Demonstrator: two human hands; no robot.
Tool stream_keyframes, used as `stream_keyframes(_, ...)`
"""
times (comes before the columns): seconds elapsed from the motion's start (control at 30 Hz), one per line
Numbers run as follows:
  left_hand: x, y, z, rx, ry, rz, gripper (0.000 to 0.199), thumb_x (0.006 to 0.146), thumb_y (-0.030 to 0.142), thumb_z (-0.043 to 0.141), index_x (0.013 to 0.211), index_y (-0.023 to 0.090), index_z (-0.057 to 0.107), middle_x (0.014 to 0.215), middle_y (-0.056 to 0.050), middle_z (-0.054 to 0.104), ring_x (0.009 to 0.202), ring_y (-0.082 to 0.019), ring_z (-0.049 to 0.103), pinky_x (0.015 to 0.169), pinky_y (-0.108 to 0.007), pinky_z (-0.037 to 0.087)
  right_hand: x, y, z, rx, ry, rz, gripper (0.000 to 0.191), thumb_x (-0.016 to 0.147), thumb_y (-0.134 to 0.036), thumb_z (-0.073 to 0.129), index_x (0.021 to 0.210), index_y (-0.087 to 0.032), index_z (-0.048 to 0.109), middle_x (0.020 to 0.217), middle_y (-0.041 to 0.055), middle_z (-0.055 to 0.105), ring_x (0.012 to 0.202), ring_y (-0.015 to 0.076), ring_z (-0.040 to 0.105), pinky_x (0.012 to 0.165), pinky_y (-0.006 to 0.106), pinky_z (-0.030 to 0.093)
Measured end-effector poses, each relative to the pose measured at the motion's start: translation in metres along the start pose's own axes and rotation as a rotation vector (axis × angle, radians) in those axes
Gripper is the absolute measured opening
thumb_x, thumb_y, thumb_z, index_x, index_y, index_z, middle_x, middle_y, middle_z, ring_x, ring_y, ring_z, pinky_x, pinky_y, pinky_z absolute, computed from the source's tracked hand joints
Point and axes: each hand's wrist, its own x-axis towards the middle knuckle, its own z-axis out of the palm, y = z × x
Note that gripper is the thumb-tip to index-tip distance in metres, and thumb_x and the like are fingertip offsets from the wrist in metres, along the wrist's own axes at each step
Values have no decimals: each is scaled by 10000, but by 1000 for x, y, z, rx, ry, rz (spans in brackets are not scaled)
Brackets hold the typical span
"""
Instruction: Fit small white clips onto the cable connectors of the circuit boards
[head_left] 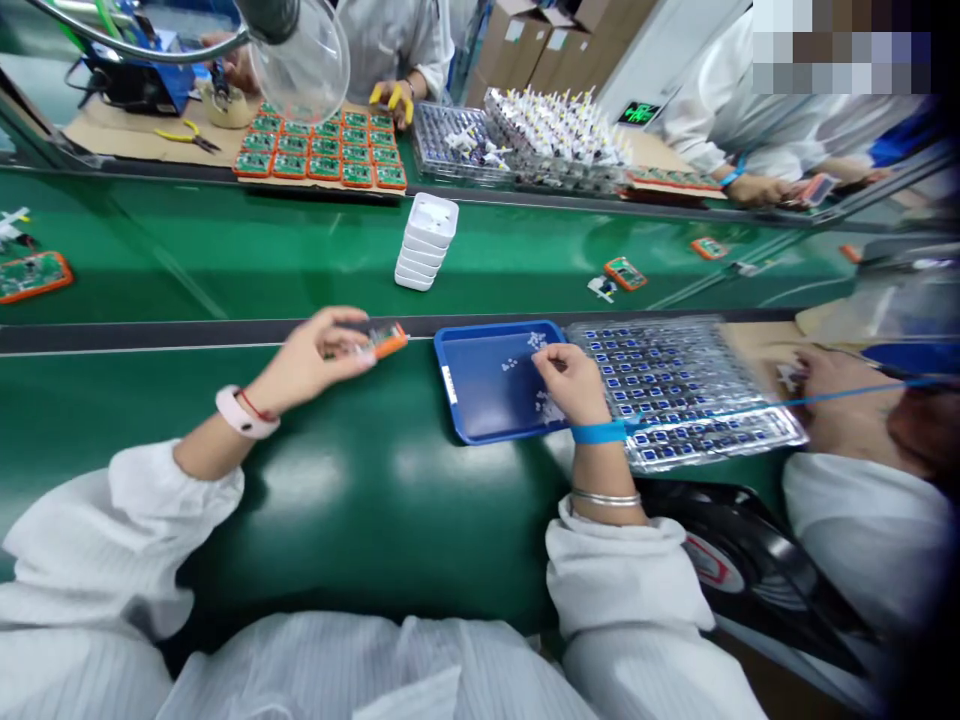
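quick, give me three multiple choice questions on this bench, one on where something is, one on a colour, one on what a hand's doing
1. Where is the blue plastic tray?
A. on the near green belt, beside the clear blister tray
B. on the floor
C. on top of the cardboard boxes

2. What colour is the strap on the right wrist?
A. green
B. blue
C. orange

3. What is the left hand doing?
A. lying flat and empty
B. pressing on the tray
C. pinching an orange-framed circuit board

1: A, the tray's edge sits against the blister tray on the belt.
2: B, the band shows blue.
3: C, the fingertips grip the board's frame.
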Motion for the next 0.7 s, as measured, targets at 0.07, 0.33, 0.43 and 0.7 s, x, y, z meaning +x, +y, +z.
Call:
stream_keyframes(0.07,27,-3,-22,-12,269,42,615,756,476,668,1204,132,425,1028,-78,657,930,-166,604,826,-312,476,-5,0,-14,-73,-16,-67,110,712,-259,544,638,-190,586,749,66,612,732,192,552,707,347,451)
stream_keyframes(0.33,62,-66,-86,677,548,-14,745,633,567,744,1195,175,451,1095,0,616,974,-187,529,943,-395,417,-33,-3,-44,-291,-341,-13,67,626,-241,677,648,-202,627,685,34,600,607,166,523,614,320,405)
stream_keyframes(0.43,58,-82,-97,816,473,-86,710,648,520,748,1188,150,473,1127,-14,598,974,-207,501,976,-431,384,-32,-6,-38,-286,-341,-52,48,643,-200,667,623,-203,623,701,59,609,628,170,521,636,330,400)
stream_keyframes(0.7,61,-93,-102,976,531,-24,616,716,491,598,1190,104,526,1189,-159,560,1123,-326,455,958,-460,351,-28,-5,-29,-337,-446,-131,121,711,-143,541,606,-185,584,725,56,583,740,172,539,743,310,435)
